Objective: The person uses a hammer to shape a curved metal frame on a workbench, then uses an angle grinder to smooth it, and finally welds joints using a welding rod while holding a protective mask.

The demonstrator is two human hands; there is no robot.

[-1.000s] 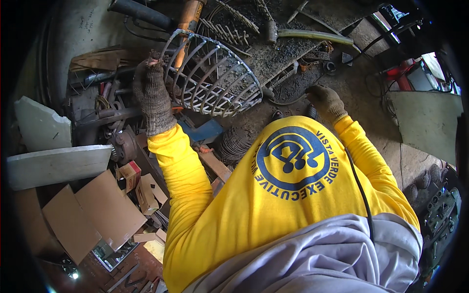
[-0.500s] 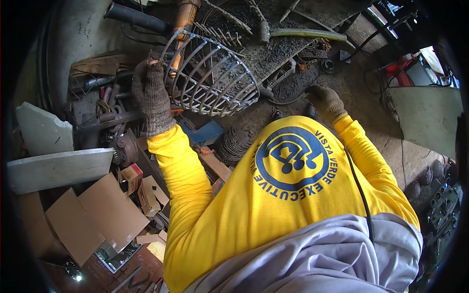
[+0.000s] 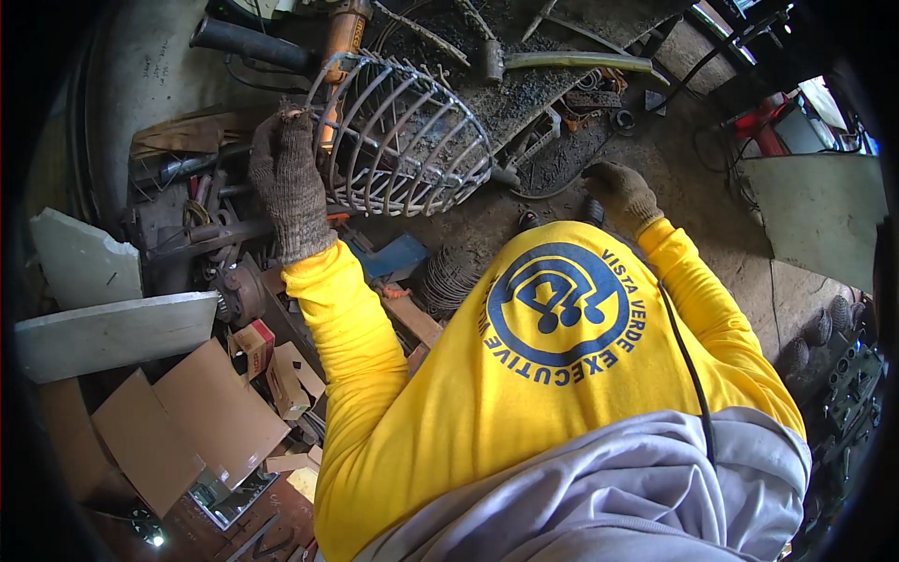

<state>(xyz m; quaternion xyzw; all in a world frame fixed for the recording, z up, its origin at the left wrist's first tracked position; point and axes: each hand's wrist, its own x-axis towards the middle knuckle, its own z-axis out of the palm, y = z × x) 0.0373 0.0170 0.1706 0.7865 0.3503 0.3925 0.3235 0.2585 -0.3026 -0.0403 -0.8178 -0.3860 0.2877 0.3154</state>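
Left hand [image 3: 288, 183] grips one basket [image 3: 398, 153]; right hand [image 3: 623, 194], grip unclear, hangs near two feet [image 3: 594, 213].

Cutting off orange tool [image 3: 348, 36] at far edge, partly screening it behind metal basket [image 3: 409, 140]. Losing right hand [image 3: 623, 197] fingertips; not telling whether gripping anything. Glimpsing feet [image 3: 594, 212] only partly past yellow shirt [image 3: 552, 403].

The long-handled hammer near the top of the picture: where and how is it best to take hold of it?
Probably by its slim, yellowish handle, near the right end, coming from the right with the right hand. The handle lies sideways and points away from the metal-rod basket, while the metal head is at the left end.
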